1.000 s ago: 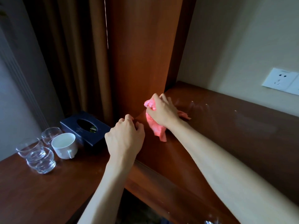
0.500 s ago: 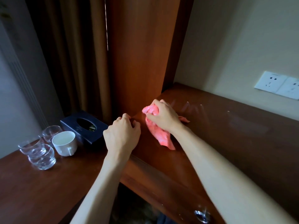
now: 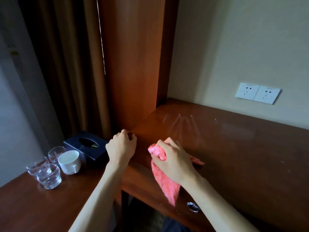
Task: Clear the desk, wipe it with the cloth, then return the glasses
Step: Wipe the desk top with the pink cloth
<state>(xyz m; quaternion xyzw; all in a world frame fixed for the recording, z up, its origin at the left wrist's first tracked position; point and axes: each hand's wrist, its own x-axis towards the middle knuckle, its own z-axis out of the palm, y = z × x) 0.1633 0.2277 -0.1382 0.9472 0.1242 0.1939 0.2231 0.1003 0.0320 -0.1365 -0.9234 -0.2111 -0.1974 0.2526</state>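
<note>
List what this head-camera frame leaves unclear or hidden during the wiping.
- Left hand: its fingertips curl over the desk edge, so what they touch is hidden.
- Cloth: its middle is bunched inside the right hand.
- Tissue box: its contents are too dark.
- Rear glasses: overlapped by the white cup.

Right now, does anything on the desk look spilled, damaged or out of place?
Nothing looks spilled or damaged. The desk shows only faint streaks beyond the pink cloth that the right hand grips. The glasses stand upright on the lower table.
</note>
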